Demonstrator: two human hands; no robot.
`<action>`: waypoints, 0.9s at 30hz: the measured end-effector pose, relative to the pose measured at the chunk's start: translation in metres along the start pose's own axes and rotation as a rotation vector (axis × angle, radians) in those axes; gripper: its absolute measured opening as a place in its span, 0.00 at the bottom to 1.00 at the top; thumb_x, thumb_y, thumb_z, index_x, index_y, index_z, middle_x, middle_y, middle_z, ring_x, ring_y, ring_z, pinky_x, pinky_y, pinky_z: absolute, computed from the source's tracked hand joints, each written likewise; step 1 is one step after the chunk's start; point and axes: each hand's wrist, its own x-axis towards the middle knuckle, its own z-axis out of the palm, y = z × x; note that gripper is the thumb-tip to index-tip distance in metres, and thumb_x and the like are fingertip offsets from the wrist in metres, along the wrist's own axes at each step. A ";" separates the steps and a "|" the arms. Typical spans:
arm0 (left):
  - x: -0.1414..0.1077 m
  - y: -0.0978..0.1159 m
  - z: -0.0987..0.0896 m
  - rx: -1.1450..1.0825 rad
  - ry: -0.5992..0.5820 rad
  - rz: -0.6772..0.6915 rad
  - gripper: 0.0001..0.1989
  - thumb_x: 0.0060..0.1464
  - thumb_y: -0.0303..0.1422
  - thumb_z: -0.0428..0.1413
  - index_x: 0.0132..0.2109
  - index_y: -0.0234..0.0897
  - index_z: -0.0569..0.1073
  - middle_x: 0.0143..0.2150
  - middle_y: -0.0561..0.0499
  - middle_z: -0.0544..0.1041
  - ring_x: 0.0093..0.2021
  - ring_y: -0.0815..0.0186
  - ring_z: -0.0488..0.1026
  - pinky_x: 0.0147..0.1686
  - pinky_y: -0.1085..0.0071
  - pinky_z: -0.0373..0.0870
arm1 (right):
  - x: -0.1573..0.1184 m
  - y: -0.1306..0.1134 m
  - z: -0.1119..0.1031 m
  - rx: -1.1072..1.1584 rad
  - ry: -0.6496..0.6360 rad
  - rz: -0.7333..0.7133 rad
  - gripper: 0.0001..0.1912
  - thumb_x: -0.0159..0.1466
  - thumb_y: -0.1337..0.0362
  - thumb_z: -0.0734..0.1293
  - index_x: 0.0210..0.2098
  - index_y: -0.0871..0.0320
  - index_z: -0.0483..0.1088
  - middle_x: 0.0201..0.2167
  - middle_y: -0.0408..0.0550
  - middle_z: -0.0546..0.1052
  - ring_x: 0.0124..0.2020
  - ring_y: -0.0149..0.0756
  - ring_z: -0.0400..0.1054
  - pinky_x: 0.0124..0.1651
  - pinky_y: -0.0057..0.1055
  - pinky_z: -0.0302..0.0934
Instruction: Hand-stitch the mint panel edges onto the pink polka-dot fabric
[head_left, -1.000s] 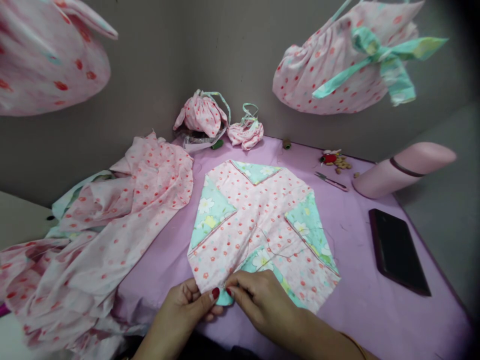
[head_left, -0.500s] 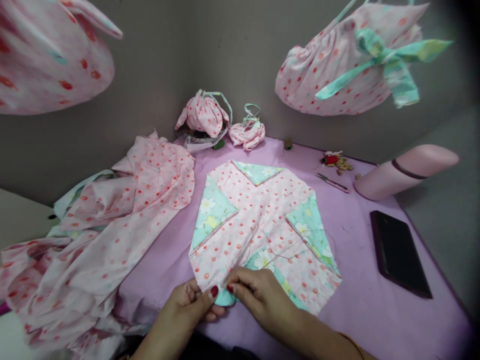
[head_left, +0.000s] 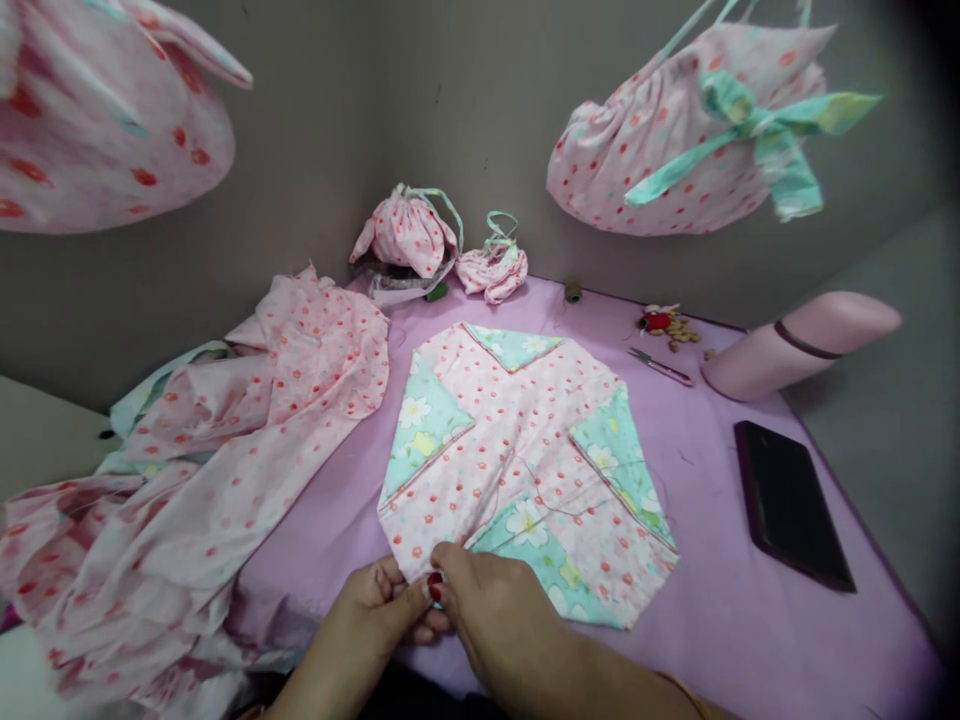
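An eight-sided pink floral cloth (head_left: 517,420) with mint flowered triangles on four sides lies flat on the purple tabletop. At its near left edge, my left hand (head_left: 382,610) pinches the fabric between thumb and fingers. My right hand (head_left: 495,610) is closed at the same spot, its fingertips touching the left thumb; whatever small thing it pinches is hidden. A loose brown thread (head_left: 551,508) curls over the middle of the cloth.
Crumpled pink fabric (head_left: 300,370) is heaped on the left. To the right are a black phone (head_left: 795,505), a pink bottle (head_left: 795,350), and small snips (head_left: 660,367). Pink drawstring bags (head_left: 660,150) hang above; others (head_left: 409,235) sit at the back.
My right hand has moved slightly left and closer to my left thumb, now covering the mint edge there. The view has shifted slightly.
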 end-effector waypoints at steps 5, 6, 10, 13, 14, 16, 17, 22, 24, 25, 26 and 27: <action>-0.002 0.002 0.003 0.026 0.000 0.007 0.16 0.38 0.44 0.61 0.23 0.34 0.73 0.17 0.55 0.73 0.20 0.69 0.66 0.24 0.74 0.61 | 0.002 -0.001 -0.005 -0.045 0.020 -0.088 0.05 0.56 0.70 0.65 0.32 0.57 0.64 0.24 0.44 0.73 0.22 0.37 0.68 0.20 0.27 0.51; -0.003 0.003 0.004 0.026 -0.003 0.012 0.16 0.39 0.44 0.61 0.21 0.34 0.72 0.16 0.56 0.71 0.20 0.70 0.66 0.24 0.75 0.60 | 0.002 -0.002 -0.005 -0.035 0.065 -0.108 0.04 0.56 0.69 0.65 0.31 0.57 0.64 0.25 0.45 0.72 0.22 0.36 0.67 0.20 0.27 0.52; -0.003 0.004 0.004 0.023 -0.009 0.010 0.16 0.39 0.44 0.61 0.21 0.34 0.71 0.16 0.58 0.71 0.20 0.72 0.66 0.24 0.77 0.60 | 0.001 -0.001 -0.014 0.397 0.321 -0.160 0.06 0.62 0.66 0.58 0.29 0.57 0.64 0.34 0.49 0.70 0.24 0.31 0.66 0.23 0.25 0.56; -0.001 0.000 0.001 0.031 0.011 -0.014 0.17 0.40 0.44 0.61 0.28 0.33 0.74 0.20 0.54 0.76 0.22 0.71 0.69 0.24 0.77 0.62 | 0.006 0.011 -0.036 1.173 0.264 0.016 0.08 0.65 0.62 0.53 0.34 0.55 0.59 0.25 0.42 0.69 0.15 0.24 0.61 0.17 0.20 0.54; -0.001 -0.002 0.000 0.035 0.024 -0.022 0.17 0.40 0.44 0.61 0.30 0.33 0.74 0.21 0.54 0.77 0.22 0.71 0.70 0.24 0.77 0.62 | 0.009 0.020 -0.045 1.391 0.264 0.109 0.06 0.65 0.61 0.53 0.34 0.54 0.57 0.19 0.38 0.67 0.11 0.22 0.56 0.13 0.17 0.49; -0.001 -0.005 -0.003 0.043 0.049 -0.033 0.16 0.40 0.43 0.61 0.30 0.33 0.74 0.20 0.53 0.78 0.21 0.71 0.70 0.23 0.77 0.62 | 0.014 0.045 -0.065 1.599 0.510 0.291 0.05 0.61 0.62 0.61 0.31 0.56 0.58 0.15 0.33 0.61 0.09 0.19 0.48 0.11 0.15 0.43; -0.001 -0.007 -0.003 0.045 0.058 -0.037 0.16 0.41 0.43 0.61 0.30 0.33 0.73 0.20 0.54 0.78 0.21 0.71 0.70 0.23 0.77 0.62 | 0.016 0.061 -0.075 1.594 0.723 0.346 0.06 0.57 0.65 0.64 0.29 0.58 0.60 0.15 0.34 0.61 0.10 0.19 0.49 0.11 0.15 0.45; -0.002 -0.006 -0.002 0.058 0.068 -0.046 0.17 0.40 0.44 0.61 0.30 0.34 0.74 0.19 0.54 0.78 0.20 0.72 0.70 0.23 0.77 0.62 | 0.006 0.148 -0.103 1.402 1.326 0.332 0.06 0.55 0.73 0.61 0.28 0.56 0.60 0.18 0.35 0.63 0.18 0.22 0.60 0.24 0.19 0.61; -0.003 -0.004 -0.001 0.060 0.066 -0.057 0.17 0.38 0.45 0.61 0.28 0.34 0.74 0.19 0.54 0.77 0.20 0.72 0.70 0.23 0.77 0.62 | -0.003 0.175 -0.107 1.253 1.529 0.317 0.11 0.56 0.77 0.58 0.28 0.54 0.60 0.18 0.34 0.63 0.20 0.24 0.63 0.30 0.25 0.64; -0.003 -0.003 0.000 0.062 0.066 -0.064 0.17 0.37 0.45 0.62 0.28 0.34 0.73 0.19 0.54 0.77 0.20 0.72 0.70 0.23 0.77 0.63 | -0.007 0.186 -0.109 1.173 1.620 0.309 0.13 0.55 0.79 0.57 0.28 0.53 0.60 0.17 0.34 0.63 0.20 0.25 0.63 0.31 0.27 0.65; -0.003 -0.002 0.000 0.064 0.068 -0.071 0.18 0.37 0.45 0.62 0.27 0.34 0.73 0.19 0.54 0.77 0.21 0.71 0.70 0.24 0.76 0.63 | -0.010 0.195 -0.110 1.093 1.700 0.301 0.15 0.55 0.81 0.55 0.28 0.53 0.60 0.17 0.34 0.63 0.19 0.25 0.63 0.32 0.28 0.65; -0.002 -0.001 0.000 0.068 0.070 -0.077 0.18 0.36 0.46 0.62 0.27 0.34 0.73 0.20 0.54 0.77 0.21 0.71 0.70 0.24 0.76 0.63 | -0.013 0.202 -0.111 1.015 1.769 0.290 0.15 0.55 0.81 0.54 0.27 0.53 0.59 0.17 0.34 0.64 0.19 0.26 0.64 0.32 0.28 0.65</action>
